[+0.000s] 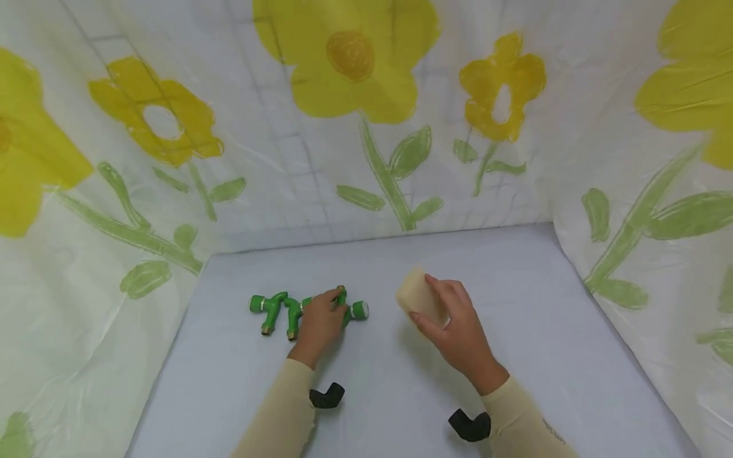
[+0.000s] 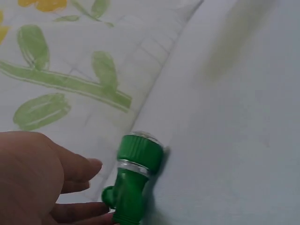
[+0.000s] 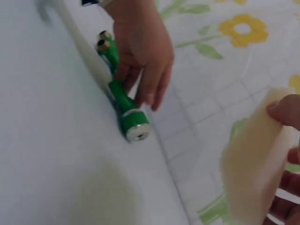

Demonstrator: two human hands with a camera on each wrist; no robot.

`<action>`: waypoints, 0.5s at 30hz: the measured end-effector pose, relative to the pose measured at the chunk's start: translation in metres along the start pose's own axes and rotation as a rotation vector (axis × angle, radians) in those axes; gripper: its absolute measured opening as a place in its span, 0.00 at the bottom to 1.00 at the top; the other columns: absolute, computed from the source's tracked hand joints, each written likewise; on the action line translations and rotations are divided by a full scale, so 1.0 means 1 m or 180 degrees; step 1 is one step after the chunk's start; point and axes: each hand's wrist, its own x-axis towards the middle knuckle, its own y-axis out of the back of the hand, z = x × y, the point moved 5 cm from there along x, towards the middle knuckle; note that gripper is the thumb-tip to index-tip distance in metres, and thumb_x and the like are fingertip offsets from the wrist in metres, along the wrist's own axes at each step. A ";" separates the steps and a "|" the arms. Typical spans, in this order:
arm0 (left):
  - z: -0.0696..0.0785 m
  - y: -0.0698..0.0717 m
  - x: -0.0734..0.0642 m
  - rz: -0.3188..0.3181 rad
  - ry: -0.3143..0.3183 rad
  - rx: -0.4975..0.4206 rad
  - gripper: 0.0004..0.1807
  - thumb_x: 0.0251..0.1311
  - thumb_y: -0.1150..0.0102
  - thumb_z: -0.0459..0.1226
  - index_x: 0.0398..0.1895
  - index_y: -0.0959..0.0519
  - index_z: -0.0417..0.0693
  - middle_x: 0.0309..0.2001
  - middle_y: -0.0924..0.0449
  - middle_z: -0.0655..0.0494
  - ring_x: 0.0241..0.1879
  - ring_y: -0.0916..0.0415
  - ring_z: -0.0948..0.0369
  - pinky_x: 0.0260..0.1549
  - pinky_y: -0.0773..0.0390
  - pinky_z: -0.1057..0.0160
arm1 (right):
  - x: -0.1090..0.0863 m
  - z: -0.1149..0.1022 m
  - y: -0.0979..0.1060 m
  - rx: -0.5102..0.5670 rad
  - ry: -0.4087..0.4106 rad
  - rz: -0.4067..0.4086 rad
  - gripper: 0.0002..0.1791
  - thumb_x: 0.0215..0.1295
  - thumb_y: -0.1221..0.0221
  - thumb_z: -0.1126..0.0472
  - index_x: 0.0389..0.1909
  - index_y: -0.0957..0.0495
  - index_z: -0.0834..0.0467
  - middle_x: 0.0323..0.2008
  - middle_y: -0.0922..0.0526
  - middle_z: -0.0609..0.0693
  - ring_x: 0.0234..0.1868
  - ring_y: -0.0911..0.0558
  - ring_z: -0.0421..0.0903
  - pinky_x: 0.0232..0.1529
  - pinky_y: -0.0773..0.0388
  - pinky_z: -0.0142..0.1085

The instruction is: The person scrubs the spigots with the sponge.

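Several green taps with brass ends lie in a row on the left of the table, among them the leftmost tap (image 1: 271,308). My left hand (image 1: 322,323) is over the right end of this row, its fingertips at the rightmost tap (image 1: 359,310). In the left wrist view the lower fingers touch that tap (image 2: 133,173), while another finger stands apart from it. Above the table my right hand (image 1: 460,331) holds a cream sponge block (image 1: 420,296) between thumb and fingers. The right wrist view shows this sponge (image 3: 253,164) tilted. Part of the row is hidden behind my left hand.
A pale cloth-covered table (image 1: 378,394) spreads beneath both hands. White sheeting (image 1: 275,203) painted with yellow flowers stands at the back and both sides. Black angled pieces sit at both wrists, including the left piece (image 1: 328,395) and right piece (image 1: 471,425).
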 end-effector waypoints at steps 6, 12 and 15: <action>-0.003 0.032 -0.015 -0.0111 0.0162 -0.0599 0.29 0.78 0.34 0.44 0.77 0.24 0.47 0.67 0.19 0.45 0.59 0.18 0.48 0.46 0.14 0.49 | -0.027 0.009 -0.045 -0.0886 -0.0358 -0.1074 0.36 0.67 0.22 0.53 0.71 0.21 0.62 0.52 0.21 0.53 0.48 0.23 0.49 0.43 0.19 0.44; 0.000 0.060 -0.028 0.0161 0.0019 -0.0870 0.26 0.80 0.35 0.44 0.76 0.24 0.51 0.64 0.16 0.52 0.55 0.18 0.53 0.45 0.16 0.51 | -0.042 0.018 -0.065 -0.1407 -0.0454 -0.1340 0.31 0.59 0.17 0.57 0.62 0.16 0.60 0.46 0.22 0.50 0.44 0.24 0.49 0.39 0.21 0.41; 0.000 0.068 -0.032 0.0229 0.0017 -0.0905 0.25 0.80 0.35 0.44 0.75 0.22 0.52 0.62 0.15 0.54 0.53 0.20 0.55 0.42 0.17 0.55 | -0.042 0.018 -0.065 -0.1443 -0.0521 -0.1303 0.30 0.58 0.17 0.59 0.61 0.15 0.60 0.43 0.24 0.49 0.42 0.26 0.49 0.39 0.22 0.41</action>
